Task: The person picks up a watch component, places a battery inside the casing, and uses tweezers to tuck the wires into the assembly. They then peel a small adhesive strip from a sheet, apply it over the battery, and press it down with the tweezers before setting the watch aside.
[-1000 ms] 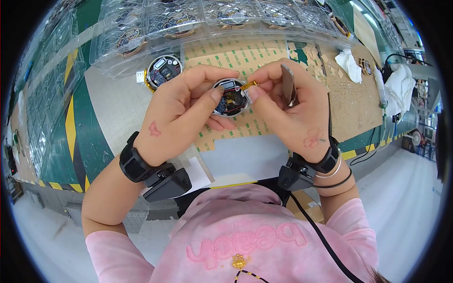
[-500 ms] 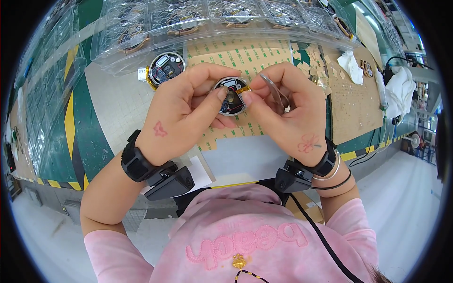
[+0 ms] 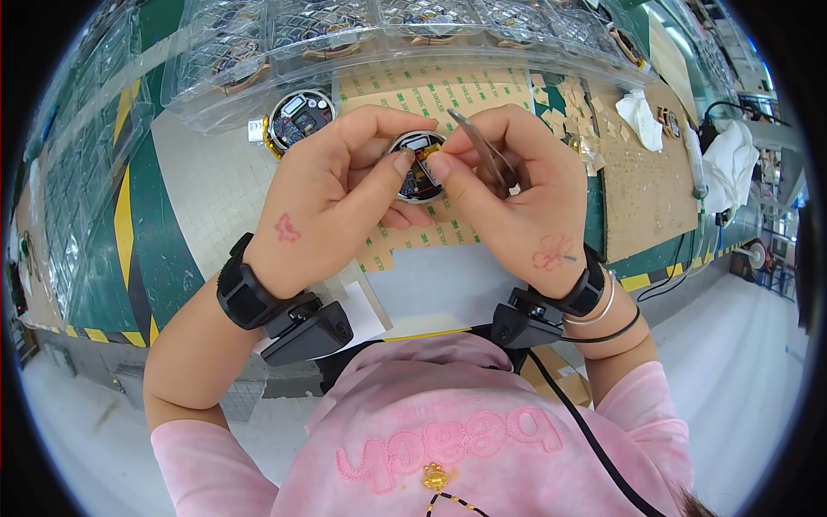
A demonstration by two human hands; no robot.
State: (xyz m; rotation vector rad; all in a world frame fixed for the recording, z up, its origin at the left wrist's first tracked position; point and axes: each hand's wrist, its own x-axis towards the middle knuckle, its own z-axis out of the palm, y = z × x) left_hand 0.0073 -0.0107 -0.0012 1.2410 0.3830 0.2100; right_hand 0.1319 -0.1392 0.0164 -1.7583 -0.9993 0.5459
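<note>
Between my fingers sits a small round electronic device (image 3: pixel 420 184), its casing open to show a dark circuit board and a yellow flexible strip (image 3: pixel 425 152). My left hand (image 3: pixel 323 198) grips the left side of the casing, with the thumb pressing over its face. My right hand (image 3: pixel 525 194) has metal tweezers (image 3: pixel 482 148) tucked in it, tips pointing up and away from the device. Its thumb and index finger pinch at the right edge, by the yellow strip; whether they hold the strip is hidden. A second round device (image 3: pixel 299 122) lies beyond my left hand.
Clear plastic trays (image 3: pixel 345 56) of similar round units line the back. Green-printed adhesive sheet (image 3: pixel 482 84) lies under my hands, white paper (image 3: pixel 439 284) nearer me. Small tan pieces (image 3: pixel 568 108), a brown board (image 3: pixel 642 194) and white cloth (image 3: pixel 639 121) are at the right.
Both hands and the device have shifted slightly. The tweezers have turned in my right hand, so their tips now stand further up and left. My right fingertips moved a little left over the device.
</note>
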